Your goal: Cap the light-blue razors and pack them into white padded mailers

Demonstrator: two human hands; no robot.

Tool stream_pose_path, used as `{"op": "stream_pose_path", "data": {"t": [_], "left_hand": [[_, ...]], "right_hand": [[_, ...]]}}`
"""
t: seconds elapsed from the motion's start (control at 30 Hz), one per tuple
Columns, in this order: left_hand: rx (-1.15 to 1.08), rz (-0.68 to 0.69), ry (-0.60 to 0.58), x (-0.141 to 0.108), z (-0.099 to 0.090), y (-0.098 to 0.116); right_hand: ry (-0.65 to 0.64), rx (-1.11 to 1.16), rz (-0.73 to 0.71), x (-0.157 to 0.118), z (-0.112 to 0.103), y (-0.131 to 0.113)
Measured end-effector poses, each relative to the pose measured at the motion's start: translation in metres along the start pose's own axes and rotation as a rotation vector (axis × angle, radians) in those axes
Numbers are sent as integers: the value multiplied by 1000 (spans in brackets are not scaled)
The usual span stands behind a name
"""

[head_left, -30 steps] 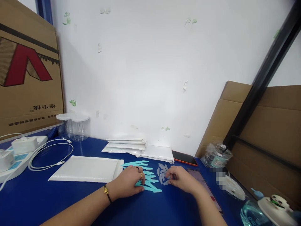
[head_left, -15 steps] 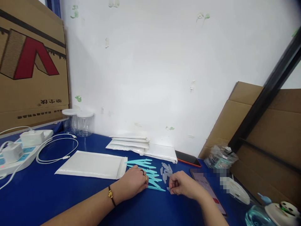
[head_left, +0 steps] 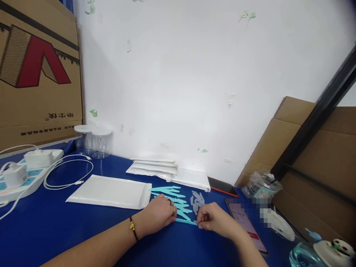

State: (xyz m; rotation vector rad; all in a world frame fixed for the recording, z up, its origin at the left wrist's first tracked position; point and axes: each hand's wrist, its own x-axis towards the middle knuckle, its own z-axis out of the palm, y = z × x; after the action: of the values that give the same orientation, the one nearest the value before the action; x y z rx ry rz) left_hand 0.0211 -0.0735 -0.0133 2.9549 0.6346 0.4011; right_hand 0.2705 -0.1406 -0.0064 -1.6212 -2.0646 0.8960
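Note:
Several slim turquoise eyebrow razors (head_left: pixel 180 205) lie in a zigzag row on the blue table. My left hand (head_left: pixel 158 217) is closed on the handle end of the nearest razor (head_left: pixel 187 221), which points to the right. At that razor's tip, my right hand (head_left: pixel 213 220) pinches a small translucent cap (head_left: pixel 195 223), mostly hidden by the fingertips. Cap and tip look touching; how far one covers the other I cannot tell. Beyond my right hand is a loose pile of translucent caps (head_left: pixel 198 199).
A white padded envelope (head_left: pixel 111 191) lies left of the razors, and more envelopes (head_left: pixel 155 168) are stacked by the wall. Two phones, one (head_left: pixel 244 222) beside my right forearm, lie to the right. A power strip (head_left: pixel 36 174), cable (head_left: pixel 46 181) and clear jars (head_left: pixel 101 144) stand left.
My right hand has moved slightly left, bringing the translucent cap to the tip of the nearest razor. My left hand stays on that razor. The view has shifted slightly.

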Motion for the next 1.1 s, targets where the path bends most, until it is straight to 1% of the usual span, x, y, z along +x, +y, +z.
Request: {"op": "stream_pose_path", "data": {"t": [0.13,0.23,0.27,0.3,0.4,0.43,0.47,0.53,0.67,0.77,0.87,1.0,1.1], "left_hand": [[-61,24,-14,-1,5,4],[-99,17,-32,-3,3,5],[-107,6,-24,-3,2,3],[-110,-9,-9,-3,0,1],[-82,-82,60,-3,-5,-7],[-67,-104,72,-2,-6,-10],[-52,-123,74,-2,-7,-12],[-38,-146,55,-1,-6,-14],[-75,-204,11,-1,-3,-14],[-162,-285,6,-1,-2,-16],[-232,-344,-17,-2,-2,-17],[-242,-334,-39,-2,-3,-15],[-237,-311,-34,-1,-3,-10]], "right_hand": [[-81,49,24,1,8,-6],[-150,71,35,1,10,-11],[-136,59,25,0,8,-12],[-94,29,3,0,6,-12],[128,-157,-109,2,-1,-11],[180,-217,-134,3,-2,-10],[203,-264,-148,4,-3,-9],[197,-322,-153,8,-3,-7],[185,-356,-167,11,1,-8],[193,-342,-176,12,3,-8],[175,-281,-168,11,5,-3],[136,-136,-102,9,5,5],[77,-19,-64,7,3,6]]}}
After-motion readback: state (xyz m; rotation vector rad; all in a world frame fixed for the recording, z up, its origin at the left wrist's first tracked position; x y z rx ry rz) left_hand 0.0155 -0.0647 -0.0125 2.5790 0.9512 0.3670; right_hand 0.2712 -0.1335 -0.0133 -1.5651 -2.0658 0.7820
